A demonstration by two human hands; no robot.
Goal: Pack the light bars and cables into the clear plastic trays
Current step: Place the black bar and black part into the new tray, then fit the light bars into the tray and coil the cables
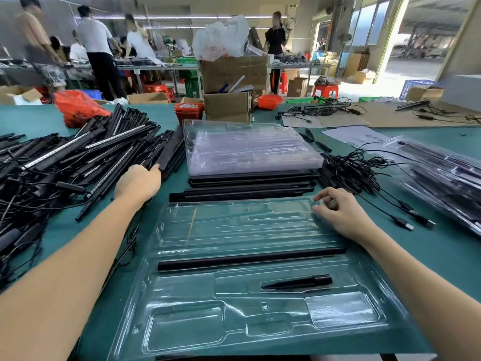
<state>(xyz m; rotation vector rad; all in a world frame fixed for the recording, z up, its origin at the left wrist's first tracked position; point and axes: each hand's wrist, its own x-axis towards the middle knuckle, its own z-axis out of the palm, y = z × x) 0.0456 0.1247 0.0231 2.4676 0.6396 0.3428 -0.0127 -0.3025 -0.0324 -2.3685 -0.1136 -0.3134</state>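
Observation:
A clear plastic tray (182,295) lies in front of me on the green table. In it sit one long black bar (250,257) and a short black spike (296,282). My left hand (138,185) reaches to the pile of black light bars (86,157) at the left and grips the end of a black light bar (169,149). My right hand (341,212) rests on the tray's far right corner with fingers curled, pinching its rim. Black bars (247,186) lie in rows beyond the tray.
A stack of empty clear trays (250,147) stands behind the bars. Tangled black cables with USB plugs (364,173) lie to the right, beside packed trays (442,175). Cardboard boxes (229,105), an orange bag (78,105) and people stand farther back.

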